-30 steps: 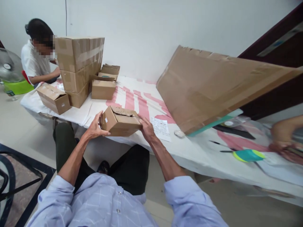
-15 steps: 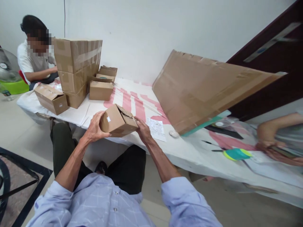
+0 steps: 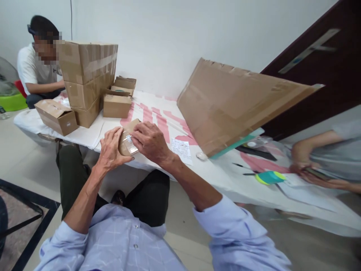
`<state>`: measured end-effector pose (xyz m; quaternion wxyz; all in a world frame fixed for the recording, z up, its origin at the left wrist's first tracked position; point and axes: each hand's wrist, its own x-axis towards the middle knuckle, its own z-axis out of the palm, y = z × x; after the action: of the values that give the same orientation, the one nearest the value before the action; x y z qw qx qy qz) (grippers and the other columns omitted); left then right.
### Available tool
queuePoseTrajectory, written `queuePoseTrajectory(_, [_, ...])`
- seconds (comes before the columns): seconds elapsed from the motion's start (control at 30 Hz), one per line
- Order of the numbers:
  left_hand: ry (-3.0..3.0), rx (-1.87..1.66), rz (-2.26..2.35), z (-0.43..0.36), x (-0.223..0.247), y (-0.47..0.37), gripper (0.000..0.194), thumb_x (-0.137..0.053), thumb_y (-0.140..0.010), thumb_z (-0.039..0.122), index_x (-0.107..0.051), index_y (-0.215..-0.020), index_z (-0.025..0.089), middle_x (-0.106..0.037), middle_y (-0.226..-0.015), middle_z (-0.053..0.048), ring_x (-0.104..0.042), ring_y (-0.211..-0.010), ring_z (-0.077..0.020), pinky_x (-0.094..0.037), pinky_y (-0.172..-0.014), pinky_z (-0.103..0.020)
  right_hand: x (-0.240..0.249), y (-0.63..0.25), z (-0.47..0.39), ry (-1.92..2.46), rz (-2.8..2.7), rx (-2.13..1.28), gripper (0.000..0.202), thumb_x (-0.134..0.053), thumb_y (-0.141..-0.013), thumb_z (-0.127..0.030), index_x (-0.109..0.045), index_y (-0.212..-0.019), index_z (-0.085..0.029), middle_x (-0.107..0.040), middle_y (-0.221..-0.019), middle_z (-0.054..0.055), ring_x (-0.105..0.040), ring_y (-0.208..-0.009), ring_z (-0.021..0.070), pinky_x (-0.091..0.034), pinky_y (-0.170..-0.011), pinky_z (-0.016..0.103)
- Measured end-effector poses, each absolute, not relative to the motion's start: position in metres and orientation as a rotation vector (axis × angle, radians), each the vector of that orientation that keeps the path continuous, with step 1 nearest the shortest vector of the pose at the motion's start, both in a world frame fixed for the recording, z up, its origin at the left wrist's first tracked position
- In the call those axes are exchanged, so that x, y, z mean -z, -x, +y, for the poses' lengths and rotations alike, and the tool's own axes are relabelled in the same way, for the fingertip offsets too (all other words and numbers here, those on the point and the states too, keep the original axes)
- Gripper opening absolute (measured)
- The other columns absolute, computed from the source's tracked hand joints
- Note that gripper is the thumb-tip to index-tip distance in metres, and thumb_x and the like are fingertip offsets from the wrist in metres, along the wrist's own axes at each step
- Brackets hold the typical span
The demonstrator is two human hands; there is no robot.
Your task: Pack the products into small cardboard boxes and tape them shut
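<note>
Holding the small box (image 3: 128, 141) at the near edge of the table (image 3: 225, 177), I have both hands clamped on it; my left hand (image 3: 111, 150) grips its near side. My right hand (image 3: 149, 141) was at the far end a moment ago; now it lies over the top, so the flaps look pressed down; the stack of boxes (image 3: 86, 81) stands well apart.

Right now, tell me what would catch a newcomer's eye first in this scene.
At the near table edge, the left hand and right hand clasp a small cardboard box between them. Right of them a big flattened cardboard sheet leans over the table. Far left, a stack of taped cartons stands beside a seated person.
</note>
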<state>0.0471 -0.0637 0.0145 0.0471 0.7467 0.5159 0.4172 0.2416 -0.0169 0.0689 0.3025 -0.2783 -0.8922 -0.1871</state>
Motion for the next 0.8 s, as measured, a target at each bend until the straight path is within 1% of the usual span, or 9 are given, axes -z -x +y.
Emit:
queuePoseTrajectory(0.1, [-2.277,-1.268,1.575,-0.0654,-0.0141,-0.0503,0.116,-0.096,-0.063,0.042,-0.04,-0.164,0.026,-0.048,-0.166,-0.02,-0.044,-0.15,-0.0467,-0.042,-0.116,-0.064,-0.0683,-0.2454,-0.014,0.766,-2.392,0.567,0.022,-0.058,-0.105,-0.02,-0.08,-0.101,-0.021,-0.071,-0.104,0.012,-0.056,-0.104,0.0292,-0.042,-0.089,0.043])
queuePoseTrajectory(0.3, [-2.266,-1.261,1.58,-0.0657,-0.0139,-0.0539,0.115,-0.095,-0.065,0.045,-0.04,-0.164,0.027,-0.048,-0.166,-0.02,-0.043,-0.151,-0.0476,-0.043,-0.114,-0.064,-0.0691,-0.2461,-0.0167,0.782,-2.44,0.533,0.016,-0.064,-0.103,-0.018,-0.079,-0.098,-0.021,-0.069,-0.103,0.01,-0.054,-0.106,0.028,-0.037,-0.09,0.042])
queuePoseTrajectory(0.5, [-2.257,-1.242,1.591,-0.0679,-0.0154,-0.0553,0.115,-0.094,-0.065,0.044,-0.04,-0.165,0.025,-0.046,-0.166,-0.021,-0.043,-0.151,-0.0472,-0.043,-0.114,-0.065,-0.0654,-0.2456,-0.0169,0.756,-2.411,0.577,0.024,-0.06,-0.104,-0.017,-0.077,-0.088,-0.021,-0.07,-0.099,0.009,-0.054,-0.103,0.0275,-0.037,-0.089,0.042])
queuePoseTrajectory(0.8, [-2.256,-1.233,1.58,-0.069,-0.015,-0.0569,0.114,-0.093,-0.066,0.042,-0.039,-0.165,0.025,-0.046,-0.166,-0.021,-0.043,-0.151,-0.0477,-0.043,-0.114,-0.065,-0.0634,-0.2459,-0.0164,0.775,-2.413,0.571,0.025,-0.058,-0.105,-0.019,-0.076,-0.089,-0.021,-0.07,-0.102,0.01,-0.054,-0.105,0.028,-0.037,-0.09,0.043])
